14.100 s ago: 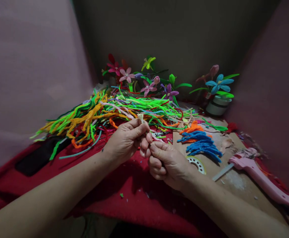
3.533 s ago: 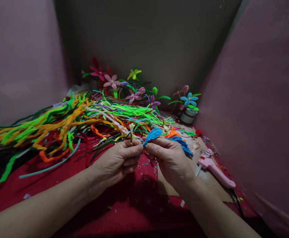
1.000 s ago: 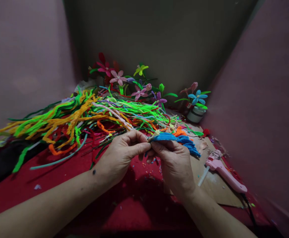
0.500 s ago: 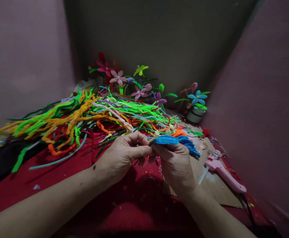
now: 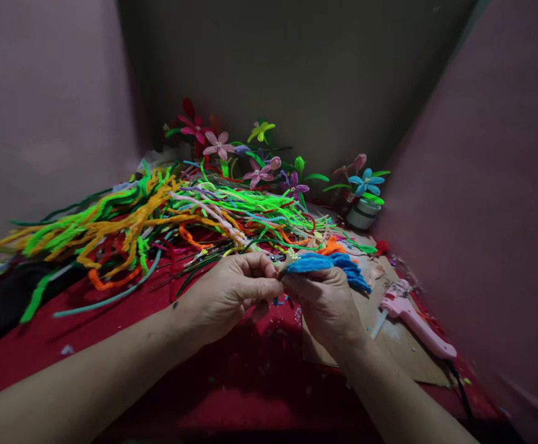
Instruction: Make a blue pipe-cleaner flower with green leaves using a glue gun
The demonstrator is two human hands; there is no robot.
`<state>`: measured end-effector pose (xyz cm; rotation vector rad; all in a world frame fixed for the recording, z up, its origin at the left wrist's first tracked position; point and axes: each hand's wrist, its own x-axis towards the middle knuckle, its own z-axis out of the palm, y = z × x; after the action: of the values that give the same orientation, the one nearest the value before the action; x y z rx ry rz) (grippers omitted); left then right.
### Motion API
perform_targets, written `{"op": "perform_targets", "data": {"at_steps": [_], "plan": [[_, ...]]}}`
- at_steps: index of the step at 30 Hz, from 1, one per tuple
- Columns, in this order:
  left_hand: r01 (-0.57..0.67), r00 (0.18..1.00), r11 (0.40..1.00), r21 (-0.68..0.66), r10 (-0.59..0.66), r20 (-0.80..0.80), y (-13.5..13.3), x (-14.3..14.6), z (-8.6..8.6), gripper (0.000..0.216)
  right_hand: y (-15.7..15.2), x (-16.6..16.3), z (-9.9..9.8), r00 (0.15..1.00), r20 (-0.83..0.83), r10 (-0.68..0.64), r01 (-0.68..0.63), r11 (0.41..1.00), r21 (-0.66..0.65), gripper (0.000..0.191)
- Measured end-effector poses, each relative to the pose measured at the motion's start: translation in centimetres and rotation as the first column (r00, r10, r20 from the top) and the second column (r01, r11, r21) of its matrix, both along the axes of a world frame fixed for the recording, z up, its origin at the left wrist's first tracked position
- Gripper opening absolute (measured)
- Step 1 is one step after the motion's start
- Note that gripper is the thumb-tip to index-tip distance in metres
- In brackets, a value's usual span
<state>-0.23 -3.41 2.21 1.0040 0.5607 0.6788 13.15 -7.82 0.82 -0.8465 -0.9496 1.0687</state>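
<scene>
In front of me, my right hand pinches a blue chenille-stem petal between thumb and fingers. A small cluster of pale yellow stamens sticks up beside that petal. My left hand is closed, thumb against forefinger, at the left end of the same piece, touching the right fingertips. Exactly what lies in its pinch is hidden by the fingers. Just beyond my right hand, more blue petals lie on the cardboard, with orange chenille pieces behind them.
A pink glue gun rests on cardboard at right, its cord trailing forward. Many coloured chenille stems heap across the red cloth. Finished flowers stand at the back, near a pale jar. Walls rise on both sides.
My fingers have shifted slightly around the blue petal, which turned a little. The lower left fingers have spread a bit, and a bit of blue now shows beneath the hands.
</scene>
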Motion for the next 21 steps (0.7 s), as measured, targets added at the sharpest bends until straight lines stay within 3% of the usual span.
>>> {"op": "perform_targets", "data": {"at_steps": [6,15,21], "plan": [[0.046,0.999,0.999,-0.020,-0.047,-0.021,0.06,-0.03,0.23,0.012,-0.23,0.18,-0.22,0.997,0.070,-0.039,0.041,0.999,-0.017,0.006],[-0.007,1.000,0.999,0.034,0.007,-0.002,0.38,-0.11,-0.41,0.012,-0.83,-0.35,-0.08,0.934,0.301,-0.195,0.178,0.981,0.082,0.006],[-0.024,1.000,0.996,0.083,0.024,0.008,0.50,-0.20,-0.61,0.011,-0.94,-0.25,0.29,0.914,0.356,-0.194,0.180,0.981,0.071,0.008]]}}
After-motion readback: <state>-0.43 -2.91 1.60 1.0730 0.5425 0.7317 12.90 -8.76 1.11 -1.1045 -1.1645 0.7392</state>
